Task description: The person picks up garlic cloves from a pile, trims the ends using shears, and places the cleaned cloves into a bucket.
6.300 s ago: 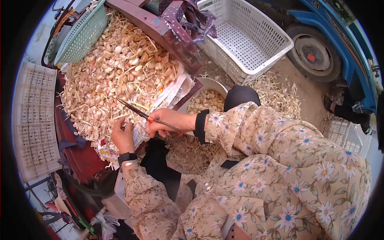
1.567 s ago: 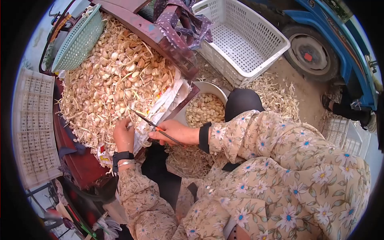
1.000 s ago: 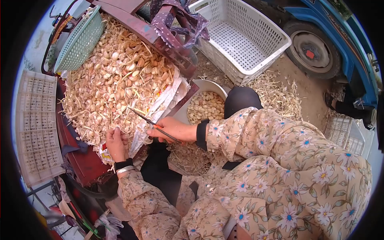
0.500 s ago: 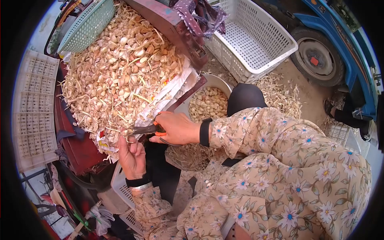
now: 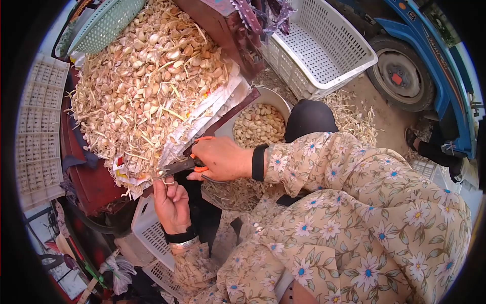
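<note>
A dark red table (image 5: 96, 188) carries a broad heap of garlic (image 5: 147, 86), which spreads to its right edge, where a white sheet (image 5: 217, 107) lies under the cloves. Past the far right corner stands a white crate (image 5: 324, 66) with slotted walls. A pale green basket (image 5: 109, 30) leans, tilted, at the far left edge against the heap. Just beside the right edge sits a pale tub (image 5: 278, 99), partly filled with trimmed-looking cloves (image 5: 259, 124).

The right hand (image 5: 220, 157) is just off the right edge, its fingers curled closed around the handles of the scissors (image 5: 177, 167), with orange showing above and below the grip. The left hand (image 5: 172, 206) is off the near right corner, palm turned up: thumb and forefinger are pinched together, the other fingers loosely bent. The scissors' blades point at that pinch; how far apart they stand is unclear. Between the left fingertips, at the blade tips, is a small pale garlic piece (image 5: 161, 175), mostly hidden.
</note>
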`<action>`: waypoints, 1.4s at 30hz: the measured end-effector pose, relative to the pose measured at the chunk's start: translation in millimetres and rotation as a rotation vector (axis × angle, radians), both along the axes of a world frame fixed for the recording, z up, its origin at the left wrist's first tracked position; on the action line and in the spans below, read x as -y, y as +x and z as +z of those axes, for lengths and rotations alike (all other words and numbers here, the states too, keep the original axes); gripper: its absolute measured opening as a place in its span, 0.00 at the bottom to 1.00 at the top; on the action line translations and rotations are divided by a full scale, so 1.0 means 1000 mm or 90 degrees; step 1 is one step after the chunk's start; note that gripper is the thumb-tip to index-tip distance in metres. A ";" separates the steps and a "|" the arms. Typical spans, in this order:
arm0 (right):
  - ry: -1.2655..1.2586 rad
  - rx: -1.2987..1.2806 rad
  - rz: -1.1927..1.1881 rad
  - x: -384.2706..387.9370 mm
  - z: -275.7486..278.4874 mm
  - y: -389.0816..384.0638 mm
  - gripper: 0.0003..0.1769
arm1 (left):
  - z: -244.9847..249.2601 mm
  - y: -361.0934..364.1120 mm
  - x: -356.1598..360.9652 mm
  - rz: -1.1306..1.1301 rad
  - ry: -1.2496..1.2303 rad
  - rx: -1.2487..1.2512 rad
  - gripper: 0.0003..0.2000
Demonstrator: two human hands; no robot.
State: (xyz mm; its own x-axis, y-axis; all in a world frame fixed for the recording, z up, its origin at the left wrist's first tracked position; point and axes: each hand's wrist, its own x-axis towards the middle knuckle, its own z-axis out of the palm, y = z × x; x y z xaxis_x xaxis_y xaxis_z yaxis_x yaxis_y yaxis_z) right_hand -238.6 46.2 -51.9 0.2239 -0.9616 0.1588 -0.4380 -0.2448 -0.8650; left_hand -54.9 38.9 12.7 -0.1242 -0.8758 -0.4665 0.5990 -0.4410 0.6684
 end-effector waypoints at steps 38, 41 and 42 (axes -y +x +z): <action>0.537 0.418 0.270 0.002 0.005 -0.007 0.27 | 0.022 0.010 -0.052 -0.097 -0.188 0.656 0.08; 0.471 0.478 0.131 0.005 0.000 -0.003 0.26 | 0.043 0.053 -0.047 -0.079 -0.197 0.791 0.07; 0.504 0.476 0.108 0.005 0.008 -0.009 0.24 | 0.044 0.079 -0.042 -0.108 -0.235 0.931 0.06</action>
State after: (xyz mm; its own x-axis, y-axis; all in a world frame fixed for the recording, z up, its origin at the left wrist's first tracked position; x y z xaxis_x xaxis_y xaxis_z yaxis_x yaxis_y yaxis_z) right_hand -247.6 41.3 -43.7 0.4665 -0.8169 -0.3392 0.2478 0.4888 -0.8365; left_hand 24.4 81.2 56.3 0.1312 -0.9909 -0.0296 -0.7072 -0.1145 0.6977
